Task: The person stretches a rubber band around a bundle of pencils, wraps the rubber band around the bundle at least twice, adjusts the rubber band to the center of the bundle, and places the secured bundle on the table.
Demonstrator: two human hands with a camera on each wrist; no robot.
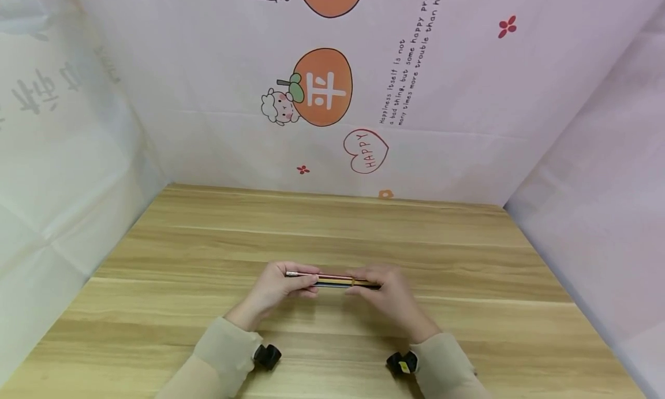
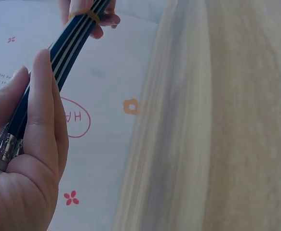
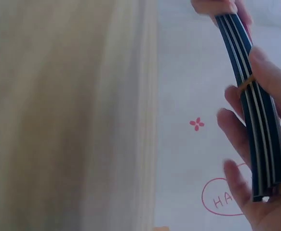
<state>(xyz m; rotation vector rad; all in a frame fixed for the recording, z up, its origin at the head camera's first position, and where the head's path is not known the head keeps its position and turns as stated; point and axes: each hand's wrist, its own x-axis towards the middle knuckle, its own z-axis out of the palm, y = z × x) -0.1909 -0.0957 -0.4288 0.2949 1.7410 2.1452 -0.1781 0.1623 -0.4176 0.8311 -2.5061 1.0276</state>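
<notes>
A bundle of pencils, striped dark blue and white on one side with red and yellow ones showing from above, is held level over the table. My left hand grips its eraser end, thumb on one side and fingers on the other. In the left wrist view metal ferrules stick out near the palm. My right hand holds the other end, its thumb and fingertips close to a yellowish rubber band wrapped around the pencils. The blunt pencil ends lie by the right palm.
Under both hands is a wood-grain table. Printed white cloth walls rise at the back, left and right. A black wrist camera sits on the left sleeve and another camera on the right.
</notes>
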